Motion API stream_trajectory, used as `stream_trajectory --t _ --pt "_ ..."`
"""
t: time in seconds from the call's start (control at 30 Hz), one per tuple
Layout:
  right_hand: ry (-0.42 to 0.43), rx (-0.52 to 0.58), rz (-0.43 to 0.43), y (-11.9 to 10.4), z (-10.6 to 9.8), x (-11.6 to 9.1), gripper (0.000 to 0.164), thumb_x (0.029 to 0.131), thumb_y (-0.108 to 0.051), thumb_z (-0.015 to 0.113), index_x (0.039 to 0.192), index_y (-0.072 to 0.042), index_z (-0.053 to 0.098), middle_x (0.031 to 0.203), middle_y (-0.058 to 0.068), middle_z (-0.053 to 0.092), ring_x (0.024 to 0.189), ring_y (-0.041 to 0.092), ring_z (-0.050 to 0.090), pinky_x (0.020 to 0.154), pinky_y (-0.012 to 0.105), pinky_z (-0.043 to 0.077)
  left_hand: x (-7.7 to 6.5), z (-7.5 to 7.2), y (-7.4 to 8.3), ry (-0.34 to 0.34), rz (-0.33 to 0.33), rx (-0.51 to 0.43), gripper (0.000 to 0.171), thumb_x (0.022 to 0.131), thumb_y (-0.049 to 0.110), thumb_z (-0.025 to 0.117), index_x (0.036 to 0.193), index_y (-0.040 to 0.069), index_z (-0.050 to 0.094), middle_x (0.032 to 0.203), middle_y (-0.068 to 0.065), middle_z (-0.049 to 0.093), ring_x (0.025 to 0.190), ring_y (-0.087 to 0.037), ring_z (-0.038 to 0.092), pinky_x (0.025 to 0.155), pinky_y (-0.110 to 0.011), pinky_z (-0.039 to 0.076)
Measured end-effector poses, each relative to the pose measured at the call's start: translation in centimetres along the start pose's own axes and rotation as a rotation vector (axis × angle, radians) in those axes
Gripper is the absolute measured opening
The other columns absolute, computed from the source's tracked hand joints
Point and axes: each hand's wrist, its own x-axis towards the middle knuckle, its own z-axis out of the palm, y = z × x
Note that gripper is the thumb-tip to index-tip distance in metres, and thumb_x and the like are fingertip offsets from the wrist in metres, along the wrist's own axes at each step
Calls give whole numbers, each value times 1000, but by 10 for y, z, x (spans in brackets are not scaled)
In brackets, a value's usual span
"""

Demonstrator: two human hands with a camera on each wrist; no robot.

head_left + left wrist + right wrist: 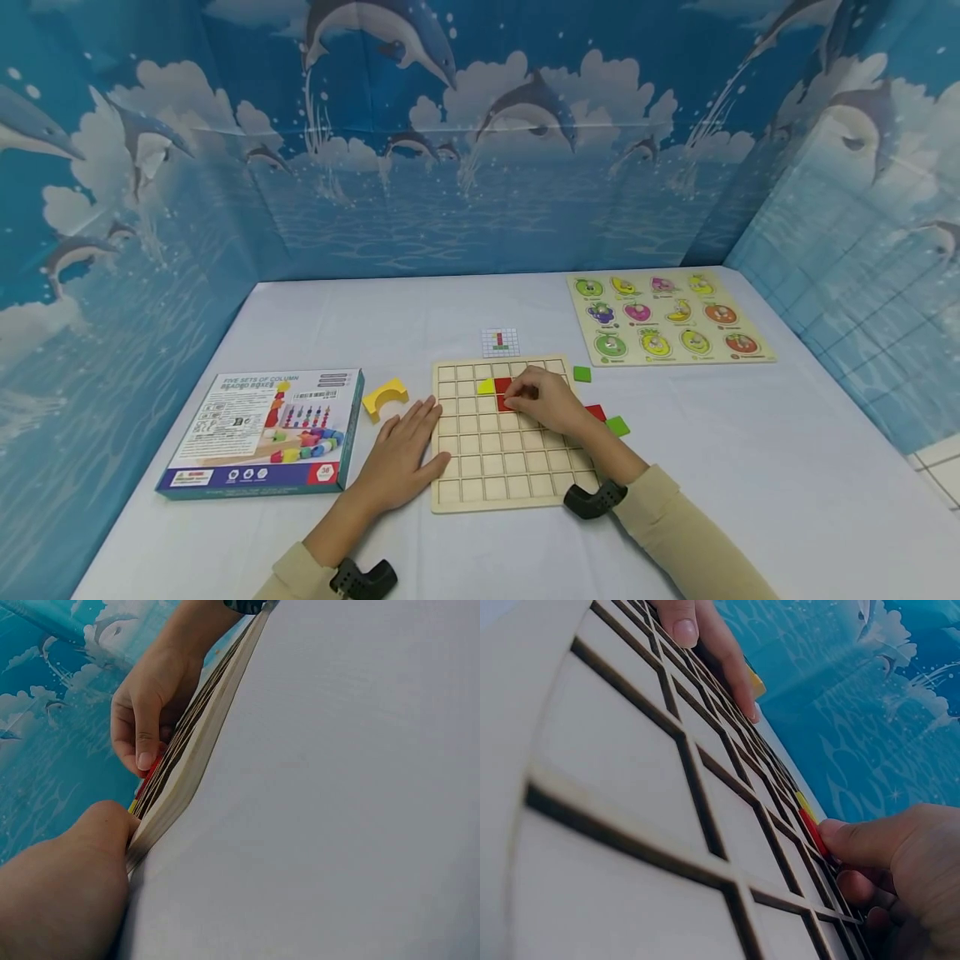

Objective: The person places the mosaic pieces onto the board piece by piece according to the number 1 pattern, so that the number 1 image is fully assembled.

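A wooden grid board (480, 492) lies flat on the table, with a yellow square tile (486, 387) and red square tiles (502, 385) side by side near its top middle. My right hand (547, 402) is over the board with fingers curled, its thumb and fingertips pinching a red tile (812, 831) at the lower red square. Part of that tile is hidden by the fingers. My left hand (401, 457) lies spread on the table, its fingertips and thumb touching the board's left edge. Just above the board sits a small printed grid card (500, 342) with a coloured pattern.
Green tiles (582, 374) and a red tile (596, 412) lie right of the board, partly by my right forearm. A yellow arch block (386, 399) and a boxed bead set (262, 433) are at left. A fruit picture board (671, 321) lies back right.
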Motion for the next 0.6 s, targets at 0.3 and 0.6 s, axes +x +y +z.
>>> stream_trajectory --t 0.3,0.6 --pt "10 4 -2 -1 0 0 8 88 -17 73 87 -10 72 86 -4 58 74 16 50 65 27 44 0 1 -1 6 6 2 71 96 45 50 152 4 32 159 -10 27 146 -27 22 112 -54 17" --pt "2 12 18 -4 -4 -3 5 88 -12 73 93 -11 72 86 -4 61 76 15 54 68 29 46 -1 1 -2 1 13 3 70 97 45 49 152 4 32 159 -10 27 146 -27 21 112 -55 17"
